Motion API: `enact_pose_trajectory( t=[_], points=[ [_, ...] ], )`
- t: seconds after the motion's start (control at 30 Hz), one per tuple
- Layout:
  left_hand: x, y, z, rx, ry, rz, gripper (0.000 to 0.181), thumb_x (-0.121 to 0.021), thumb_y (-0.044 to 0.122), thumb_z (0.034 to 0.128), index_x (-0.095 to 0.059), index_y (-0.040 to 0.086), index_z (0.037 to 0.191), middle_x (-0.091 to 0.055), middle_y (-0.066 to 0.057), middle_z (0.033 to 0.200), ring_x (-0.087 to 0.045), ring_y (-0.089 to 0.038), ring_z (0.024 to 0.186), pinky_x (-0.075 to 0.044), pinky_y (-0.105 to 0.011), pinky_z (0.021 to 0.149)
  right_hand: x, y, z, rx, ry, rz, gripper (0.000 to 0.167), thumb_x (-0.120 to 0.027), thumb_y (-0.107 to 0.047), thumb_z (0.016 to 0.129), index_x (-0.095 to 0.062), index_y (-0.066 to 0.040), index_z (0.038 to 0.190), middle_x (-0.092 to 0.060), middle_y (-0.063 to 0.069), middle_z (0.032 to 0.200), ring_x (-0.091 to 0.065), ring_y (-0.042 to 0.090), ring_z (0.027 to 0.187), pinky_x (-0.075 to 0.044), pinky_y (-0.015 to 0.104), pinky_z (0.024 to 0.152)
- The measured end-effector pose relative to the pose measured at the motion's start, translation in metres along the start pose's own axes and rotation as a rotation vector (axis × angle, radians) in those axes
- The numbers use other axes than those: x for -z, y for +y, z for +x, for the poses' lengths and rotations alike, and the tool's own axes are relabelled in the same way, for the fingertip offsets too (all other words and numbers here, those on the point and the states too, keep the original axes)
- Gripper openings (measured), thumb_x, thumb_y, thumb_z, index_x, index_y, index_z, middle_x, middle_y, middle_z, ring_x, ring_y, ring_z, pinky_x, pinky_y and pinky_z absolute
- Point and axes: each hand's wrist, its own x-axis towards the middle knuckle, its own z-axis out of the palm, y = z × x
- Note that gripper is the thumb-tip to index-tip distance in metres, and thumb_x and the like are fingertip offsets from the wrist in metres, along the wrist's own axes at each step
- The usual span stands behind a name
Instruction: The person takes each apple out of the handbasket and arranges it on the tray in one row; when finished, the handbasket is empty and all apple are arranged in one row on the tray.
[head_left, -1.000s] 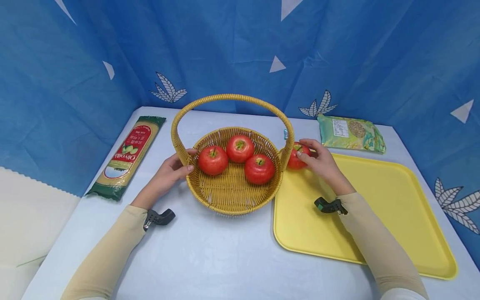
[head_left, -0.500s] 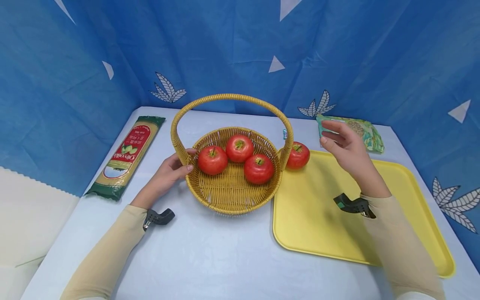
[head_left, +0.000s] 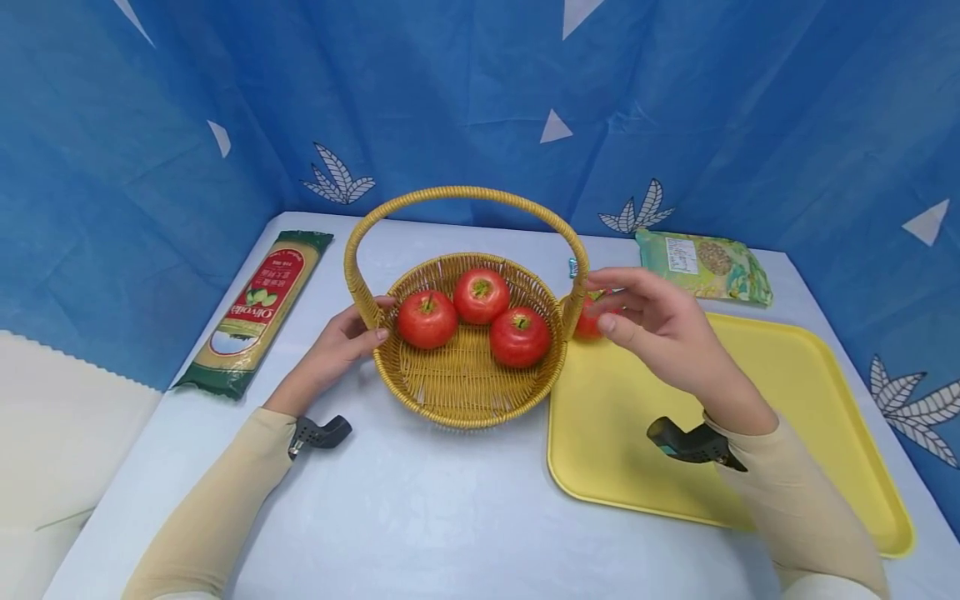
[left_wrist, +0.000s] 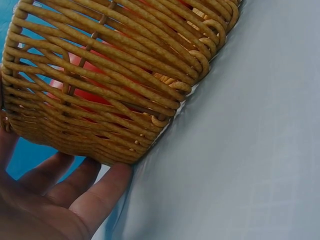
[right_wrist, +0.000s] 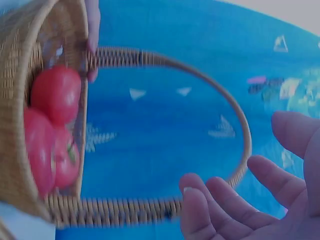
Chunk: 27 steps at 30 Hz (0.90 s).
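Note:
A round wicker basket point(head_left: 468, 392) with a tall arched handle stands mid-table. Inside lie three red apples point(head_left: 519, 337), clustered toward the back. My left hand point(head_left: 341, 340) holds the basket's left rim by the handle base; in the left wrist view its fingers point(left_wrist: 102, 192) touch the woven outer wall. My right hand point(head_left: 667, 333) hovers over the tray just right of the handle, fingers loosely bent and holding nothing. Partly behind those fingers, another red apple point(head_left: 587, 327) sits at the yellow tray's point(head_left: 795, 433) back left corner. The right wrist view shows the right hand's fingers spread near the handle.
A pack of spaghetti point(head_left: 258, 312) lies at the table's left. Behind the tray is a green printed bag point(head_left: 703, 265). A small blue wrapped item point(head_left: 573, 267) lies behind the basket handle. A blue patterned curtain point(head_left: 450, 100) hangs along the back edge.
My right hand let go of the apple at the tray's corner and drew back to the right. It has since come back left toward the handle. The left hand stays on the basket.

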Motion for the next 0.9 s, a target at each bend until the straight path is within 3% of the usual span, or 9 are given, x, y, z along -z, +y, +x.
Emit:
enact_pose_trajectory(
  t=[0.17, 0.3, 0.5, 0.73, 0.9],
  points=[
    [0.0, 0.0, 0.0, 0.0, -0.001, 0.001, 0.053, -0.059, 0.015, 0.0999, -0.046, 0.009, 0.151, -0.046, -0.012, 0.157, -0.047, -0.019, 0.136, -0.044, -0.021, 0.104, -0.022, 0.0, 0.011, -0.023, -0.125, -0.04, 0.039, -0.063, 0.0, 0.097, -0.058, 0.003, 0.136, -0.065, -0.004, 0.13, -0.069, 0.008, 0.107, -0.058, 0.019, 0.087],
    [-0.001, 0.0, 0.001, 0.004, -0.003, 0.004, 0.053, -0.059, 0.015, 0.1001, -0.046, 0.011, 0.151, -0.045, -0.011, 0.157, -0.047, -0.02, 0.136, -0.044, -0.024, 0.104, -0.038, 0.004, 0.024, -0.073, -0.207, -0.109, 0.042, -0.066, -0.009, 0.098, -0.059, -0.006, 0.139, -0.063, 0.007, 0.136, -0.069, 0.021, 0.114, -0.06, 0.03, 0.091],
    [-0.002, -0.001, 0.002, -0.012, -0.008, -0.003, 0.053, -0.06, 0.015, 0.1002, -0.046, 0.009, 0.151, -0.045, -0.014, 0.158, -0.048, -0.019, 0.135, -0.046, -0.017, 0.101, -0.059, 0.019, 0.041, -0.107, -0.285, -0.372, 0.044, -0.067, -0.018, 0.098, -0.058, -0.01, 0.141, -0.061, 0.011, 0.141, -0.059, 0.032, 0.129, -0.055, 0.051, 0.102],
    [-0.001, -0.001, 0.001, -0.004, -0.002, 0.003, 0.053, -0.06, 0.016, 0.1002, -0.046, 0.01, 0.151, -0.046, -0.011, 0.157, -0.049, -0.017, 0.134, -0.046, -0.017, 0.101, -0.084, 0.038, 0.044, -0.112, -0.329, -0.699, 0.046, -0.064, -0.01, 0.098, -0.055, -0.005, 0.143, -0.052, 0.022, 0.145, -0.053, 0.037, 0.135, -0.051, 0.05, 0.107],
    [-0.001, 0.0, 0.0, -0.008, 0.0, 0.009, 0.053, -0.059, 0.016, 0.1005, -0.046, 0.01, 0.151, -0.045, -0.012, 0.158, -0.047, -0.021, 0.137, -0.045, -0.016, 0.102, -0.096, 0.049, 0.042, -0.098, -0.299, -0.832, 0.046, -0.064, -0.014, 0.099, -0.054, 0.0, 0.142, -0.051, 0.031, 0.144, -0.051, 0.044, 0.135, -0.046, 0.053, 0.113]
  ],
)
